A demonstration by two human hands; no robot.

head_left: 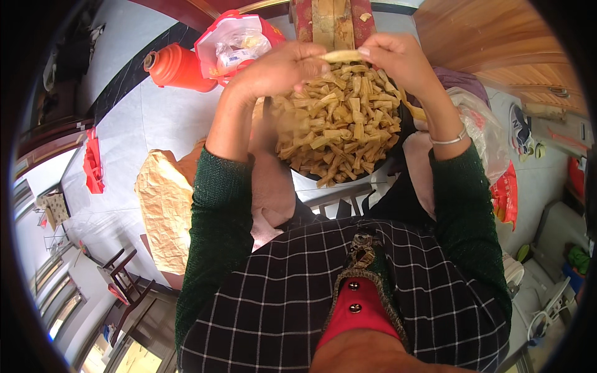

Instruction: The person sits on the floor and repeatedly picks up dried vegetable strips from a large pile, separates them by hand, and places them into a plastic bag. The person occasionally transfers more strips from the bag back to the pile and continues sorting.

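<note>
While the left hand and the right hand pinch the two ends of one tan strip, a big heap of bits sits just under them in a dark pan. The strip is between the hands, over the far side of the heap. If both hands tug hard, the strip may rip, since it looks dry. If a wrist bumps the heap, some bits may fall out, because they come right up to the pan's edge. Past the hands is a wood bench, quite near. A red bag sits close to the left hand, and a clear bag is by the right wrist. The most open room looks to be above both hands
</note>
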